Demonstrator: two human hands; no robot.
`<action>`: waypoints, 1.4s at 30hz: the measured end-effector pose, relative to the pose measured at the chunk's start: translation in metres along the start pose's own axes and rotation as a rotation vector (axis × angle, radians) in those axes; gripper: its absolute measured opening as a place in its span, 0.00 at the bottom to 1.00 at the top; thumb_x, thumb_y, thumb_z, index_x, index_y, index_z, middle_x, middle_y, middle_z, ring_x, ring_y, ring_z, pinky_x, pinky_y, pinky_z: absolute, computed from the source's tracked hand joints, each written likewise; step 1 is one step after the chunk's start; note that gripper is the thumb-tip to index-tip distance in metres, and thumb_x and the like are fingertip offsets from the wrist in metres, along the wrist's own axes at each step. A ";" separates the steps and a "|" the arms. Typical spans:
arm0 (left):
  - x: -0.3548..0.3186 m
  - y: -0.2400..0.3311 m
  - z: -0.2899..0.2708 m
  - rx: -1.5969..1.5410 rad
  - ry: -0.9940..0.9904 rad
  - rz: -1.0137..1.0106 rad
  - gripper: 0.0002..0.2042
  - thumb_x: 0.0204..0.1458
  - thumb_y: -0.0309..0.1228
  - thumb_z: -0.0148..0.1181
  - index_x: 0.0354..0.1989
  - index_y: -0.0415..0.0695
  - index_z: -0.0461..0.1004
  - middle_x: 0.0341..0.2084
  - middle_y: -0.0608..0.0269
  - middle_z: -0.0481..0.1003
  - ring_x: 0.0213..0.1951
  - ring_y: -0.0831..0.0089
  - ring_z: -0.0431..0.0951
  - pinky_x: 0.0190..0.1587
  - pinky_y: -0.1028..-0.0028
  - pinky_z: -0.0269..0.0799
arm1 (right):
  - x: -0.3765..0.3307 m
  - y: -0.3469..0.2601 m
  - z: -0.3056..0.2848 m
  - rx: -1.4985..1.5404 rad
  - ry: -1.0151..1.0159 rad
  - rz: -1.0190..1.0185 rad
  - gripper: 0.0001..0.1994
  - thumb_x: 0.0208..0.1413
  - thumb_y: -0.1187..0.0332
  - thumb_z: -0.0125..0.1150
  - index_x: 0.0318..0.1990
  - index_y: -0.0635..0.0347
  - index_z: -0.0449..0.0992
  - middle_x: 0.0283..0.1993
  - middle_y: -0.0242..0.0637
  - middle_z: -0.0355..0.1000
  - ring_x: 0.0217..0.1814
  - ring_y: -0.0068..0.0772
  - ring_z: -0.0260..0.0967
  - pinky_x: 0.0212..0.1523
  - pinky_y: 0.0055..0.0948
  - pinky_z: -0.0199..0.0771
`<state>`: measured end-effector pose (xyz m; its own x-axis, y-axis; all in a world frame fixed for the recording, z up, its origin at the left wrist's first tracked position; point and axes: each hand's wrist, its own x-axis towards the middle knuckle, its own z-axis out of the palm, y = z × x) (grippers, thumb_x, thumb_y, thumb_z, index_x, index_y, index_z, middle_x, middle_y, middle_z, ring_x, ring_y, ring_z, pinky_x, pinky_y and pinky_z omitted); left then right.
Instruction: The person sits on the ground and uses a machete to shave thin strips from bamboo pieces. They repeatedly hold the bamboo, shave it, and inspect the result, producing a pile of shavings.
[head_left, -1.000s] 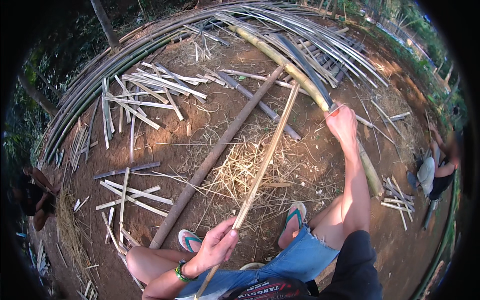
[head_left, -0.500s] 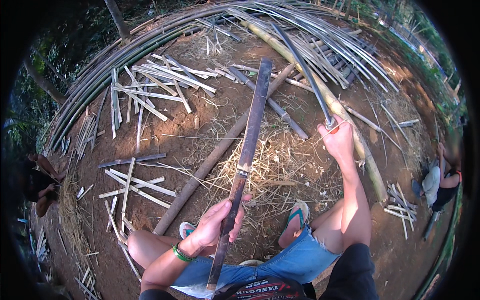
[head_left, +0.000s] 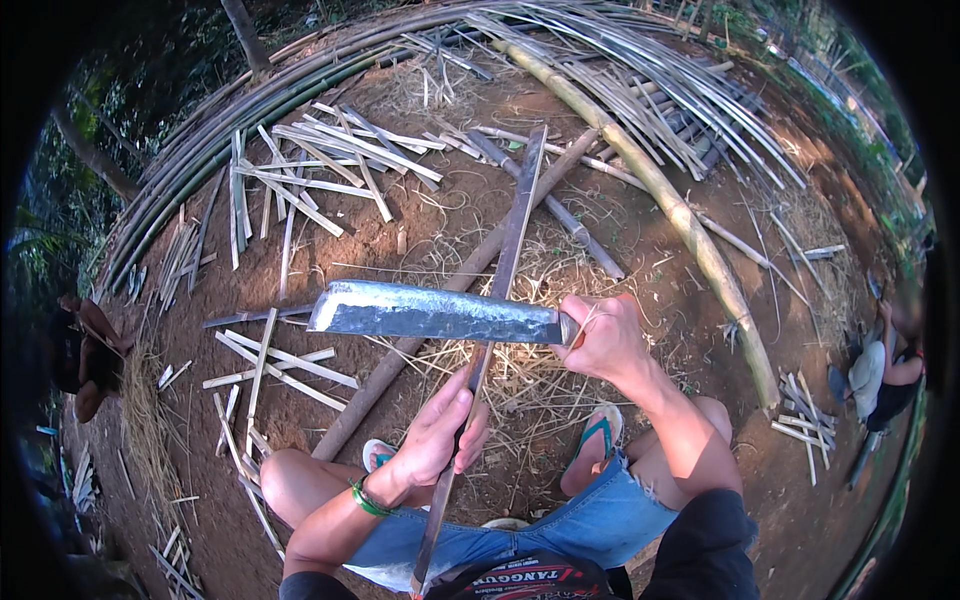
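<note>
My left hand (head_left: 440, 428) is closed around a long dark bamboo strip (head_left: 516, 236), which slants from my lap up and away from me. In my right hand (head_left: 608, 342) is a machete (head_left: 430, 314) with a broad, straight blade pointing left. The blade lies across the strip above my left hand and hides part of it; whether the two touch I cannot tell. My right fist covers most of the machete's handle. Below, thin curled shavings (head_left: 540, 385) are heaped on the ground between my feet.
A brown pole (head_left: 390, 385) lies diagonally ahead of me. Split bamboo strips (head_left: 325, 160) are scattered at the left, and a thick bamboo pole (head_left: 690, 225) lies at the right. More strips (head_left: 640, 90) are piled behind it. One person (head_left: 90, 345) sits far left, another person (head_left: 880, 375) far right.
The machete has swung from upright at the right to lying level across the bamboo strip. My right hand has come down and to the left. The strip is turned more edge-on.
</note>
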<state>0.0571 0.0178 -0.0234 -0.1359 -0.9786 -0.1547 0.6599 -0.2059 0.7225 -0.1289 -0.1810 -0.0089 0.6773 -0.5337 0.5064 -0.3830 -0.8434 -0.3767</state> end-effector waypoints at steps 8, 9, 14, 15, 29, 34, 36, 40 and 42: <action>-0.013 0.008 0.007 0.050 0.008 -0.022 0.26 0.71 0.43 0.38 0.73 0.50 0.46 0.16 0.71 0.59 0.13 0.82 0.59 0.15 0.83 0.56 | 0.014 0.004 -0.006 -0.055 0.082 -0.083 0.13 0.36 0.67 0.71 0.23 0.55 0.69 0.17 0.38 0.69 0.18 0.45 0.71 0.20 0.38 0.67; -0.015 0.008 0.007 0.046 0.000 -0.027 0.26 0.71 0.43 0.38 0.73 0.49 0.46 0.16 0.71 0.59 0.12 0.82 0.59 0.15 0.82 0.56 | 0.016 0.008 -0.008 -0.069 0.103 -0.066 0.12 0.37 0.67 0.70 0.24 0.55 0.69 0.17 0.39 0.69 0.18 0.46 0.71 0.21 0.39 0.67; -0.023 0.005 0.008 0.063 -0.068 -0.053 0.26 0.71 0.42 0.37 0.73 0.47 0.46 0.15 0.71 0.60 0.12 0.81 0.60 0.16 0.82 0.57 | 0.023 0.033 -0.029 -0.141 0.141 0.080 0.12 0.40 0.67 0.70 0.25 0.57 0.70 0.17 0.42 0.69 0.20 0.49 0.72 0.23 0.40 0.70; -0.024 0.003 0.007 0.068 -0.078 -0.039 0.26 0.71 0.42 0.37 0.72 0.46 0.46 0.15 0.70 0.61 0.12 0.81 0.60 0.17 0.82 0.57 | 0.025 0.036 -0.031 -0.163 0.144 0.072 0.12 0.40 0.66 0.71 0.25 0.55 0.71 0.16 0.41 0.69 0.19 0.48 0.72 0.23 0.40 0.70; -0.041 -0.012 -0.005 0.181 -0.146 -0.101 0.27 0.70 0.45 0.40 0.71 0.43 0.49 0.17 0.67 0.63 0.12 0.81 0.62 0.16 0.82 0.59 | 0.026 0.153 -0.092 -0.096 0.398 0.738 0.13 0.46 0.63 0.65 0.33 0.65 0.76 0.27 0.48 0.76 0.32 0.49 0.75 0.39 0.40 0.72; -0.021 -0.006 -0.005 0.065 -0.075 -0.078 0.29 0.70 0.46 0.40 0.71 0.41 0.48 0.19 0.68 0.63 0.13 0.82 0.63 0.13 0.82 0.60 | 0.016 0.115 -0.076 -0.076 0.321 0.624 0.11 0.46 0.65 0.65 0.29 0.64 0.74 0.20 0.41 0.70 0.23 0.37 0.69 0.31 0.35 0.70; -0.015 -0.001 0.001 0.021 -0.035 -0.105 0.29 0.70 0.47 0.40 0.72 0.42 0.47 0.19 0.69 0.61 0.13 0.82 0.61 0.14 0.83 0.59 | 0.017 0.090 -0.061 -0.045 0.250 0.584 0.10 0.46 0.65 0.65 0.28 0.63 0.74 0.18 0.40 0.70 0.21 0.37 0.70 0.28 0.35 0.69; -0.005 -0.004 -0.002 -0.057 0.000 -0.071 0.30 0.70 0.48 0.37 0.73 0.42 0.46 0.19 0.71 0.59 0.13 0.82 0.58 0.15 0.84 0.58 | 0.013 0.043 -0.028 -0.023 0.085 0.309 0.09 0.43 0.65 0.68 0.29 0.57 0.76 0.17 0.40 0.72 0.20 0.43 0.76 0.25 0.38 0.74; -0.001 0.001 -0.001 -0.037 -0.008 -0.081 0.29 0.70 0.49 0.34 0.72 0.43 0.49 0.17 0.73 0.58 0.12 0.84 0.56 0.14 0.84 0.56 | 0.007 0.019 -0.019 -0.013 0.058 0.182 0.10 0.41 0.65 0.70 0.29 0.54 0.75 0.16 0.38 0.72 0.20 0.42 0.76 0.24 0.39 0.74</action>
<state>0.0583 0.0183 -0.0234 -0.1963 -0.9586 -0.2061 0.6732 -0.2846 0.6825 -0.1433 -0.2020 0.0016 0.5587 -0.6798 0.4751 -0.5039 -0.7332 -0.4566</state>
